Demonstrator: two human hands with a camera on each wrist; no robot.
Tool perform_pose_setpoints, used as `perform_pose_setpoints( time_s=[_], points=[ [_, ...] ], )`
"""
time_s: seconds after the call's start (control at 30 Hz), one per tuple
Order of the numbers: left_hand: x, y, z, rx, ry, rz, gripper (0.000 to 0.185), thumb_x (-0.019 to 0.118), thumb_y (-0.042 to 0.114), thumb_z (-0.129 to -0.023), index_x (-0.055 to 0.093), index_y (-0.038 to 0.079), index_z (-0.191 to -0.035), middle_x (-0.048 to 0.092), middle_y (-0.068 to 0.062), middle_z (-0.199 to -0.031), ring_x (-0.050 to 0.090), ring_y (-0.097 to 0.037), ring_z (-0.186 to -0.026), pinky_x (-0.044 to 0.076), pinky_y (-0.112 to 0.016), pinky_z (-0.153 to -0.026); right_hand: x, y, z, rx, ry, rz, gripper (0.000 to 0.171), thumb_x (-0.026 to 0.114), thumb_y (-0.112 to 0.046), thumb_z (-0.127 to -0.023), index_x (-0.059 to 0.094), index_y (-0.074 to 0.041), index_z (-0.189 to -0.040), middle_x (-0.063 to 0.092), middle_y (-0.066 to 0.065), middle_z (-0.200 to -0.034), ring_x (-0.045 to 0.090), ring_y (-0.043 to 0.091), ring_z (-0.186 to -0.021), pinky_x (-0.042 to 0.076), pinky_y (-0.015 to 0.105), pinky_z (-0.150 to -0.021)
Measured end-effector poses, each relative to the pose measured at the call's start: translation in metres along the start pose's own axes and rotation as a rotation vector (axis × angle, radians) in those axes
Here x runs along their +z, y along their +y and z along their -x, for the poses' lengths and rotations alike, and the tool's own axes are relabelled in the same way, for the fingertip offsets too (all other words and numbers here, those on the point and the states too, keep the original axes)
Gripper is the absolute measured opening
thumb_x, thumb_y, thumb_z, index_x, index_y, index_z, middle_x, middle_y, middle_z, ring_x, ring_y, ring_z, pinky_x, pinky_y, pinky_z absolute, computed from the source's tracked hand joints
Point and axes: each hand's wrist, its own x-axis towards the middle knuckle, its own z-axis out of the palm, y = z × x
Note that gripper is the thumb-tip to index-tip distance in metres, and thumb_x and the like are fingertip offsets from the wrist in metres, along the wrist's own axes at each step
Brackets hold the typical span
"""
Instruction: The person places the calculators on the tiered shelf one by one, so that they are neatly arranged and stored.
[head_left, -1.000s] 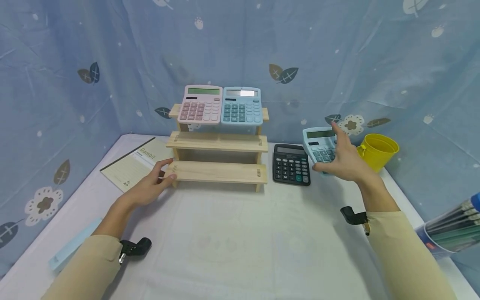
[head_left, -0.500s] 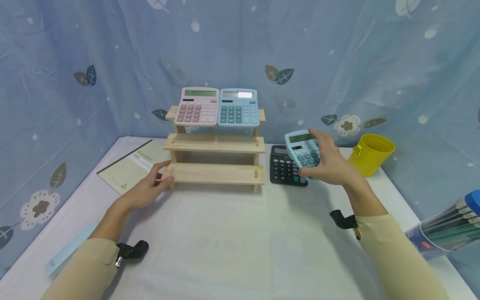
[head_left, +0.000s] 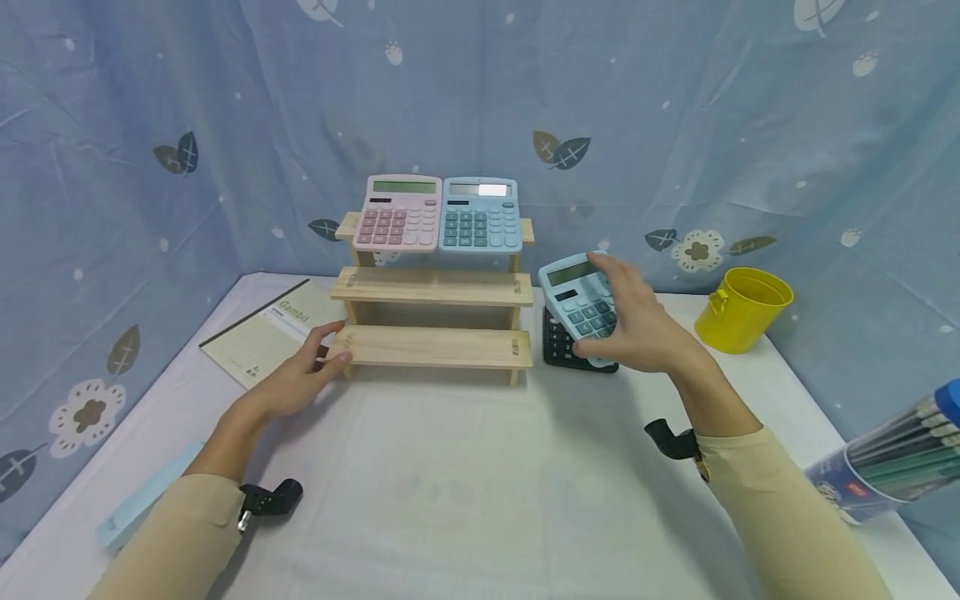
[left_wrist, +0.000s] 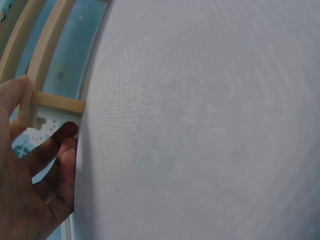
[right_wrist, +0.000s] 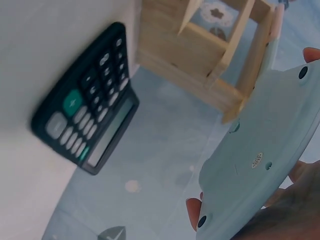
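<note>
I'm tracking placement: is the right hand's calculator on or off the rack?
Off; the right hand holds the light-blue calculator raised beside the wooden rack.

notebook (head_left: 262, 337) left of rack (head_left: 431, 346), cup (head_left: 729, 323) right (pencil tub (head_left: 853, 485) farther right)

Soft shadows, glaring display (head_left: 492, 190), dimmer wrist views
</note>
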Motion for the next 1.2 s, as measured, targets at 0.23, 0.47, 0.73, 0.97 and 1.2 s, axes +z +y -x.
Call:
perform_pose_setpoints(
  time_s=[0.23,0.47,0.73,0.97,1.2],
  points=[
    [0.0,-0.001,-0.002,0.024,-0.017,0.009,0.072,0.042,0.049,-0.11,0.005,0.021,-0.165,0.043,-0.036,-0.145,0.047,-0.054,-0.134,0.043,-0.065,-0.105,0.008,-0.013,-0.008,-0.05,0.0,-0.008,0.112,0.084,-0.028,-0.078,0.013,-0.02,-0.165,0.016,0.02,-0.166,0.034,0.04,-0.132,0.038,0.063,-0.105],
    [0.0,0.001,-0.002,0.04,-0.014,-0.006,0.071,0.042,0.046,-0.11,0.005,0.02,-0.164,0.044,-0.037,-0.143,0.048,-0.055,-0.133,0.044,-0.065,-0.104,0.019,-0.03,-0.019,-0.099,-0.002,0.0,0.111,0.083,-0.028,-0.074,0.018,-0.022,-0.163,0.022,0.017,-0.164,0.037,0.038,-0.128,0.041,0.059,-0.099],
    [-0.001,0.001,0.0,0.04,-0.009,-0.009,0.071,0.042,0.047,-0.11,0.006,0.02,-0.164,0.044,-0.037,-0.144,0.048,-0.055,-0.133,0.044,-0.065,-0.105,0.028,-0.049,-0.028,-0.133,-0.032,0.014,0.111,0.083,-0.032,-0.07,0.022,-0.021,-0.162,0.028,0.016,-0.16,0.04,0.037,-0.126,0.044,0.055,-0.095],
    [-0.001,0.0,-0.001,0.03,-0.01,-0.001,0.072,0.043,0.049,-0.11,0.005,0.019,-0.164,0.045,-0.037,-0.144,0.048,-0.054,-0.133,0.043,-0.065,-0.105,0.036,-0.061,-0.035,-0.118,-0.064,0.057,0.111,0.08,-0.038,-0.071,0.02,-0.024,-0.163,0.03,0.013,-0.16,0.042,0.035,-0.123,0.042,0.056,-0.094],
    [-0.003,-0.001,0.0,0.034,-0.012,0.009,0.074,0.043,0.049,-0.109,0.005,0.018,-0.165,0.044,-0.037,-0.144,0.048,-0.053,-0.133,0.043,-0.064,-0.104,0.044,-0.07,-0.042,-0.083,-0.097,0.08,0.112,0.079,-0.04,-0.071,0.018,-0.028,-0.164,0.03,0.011,-0.161,0.044,0.035,-0.123,0.041,0.058,-0.096]
  ],
)
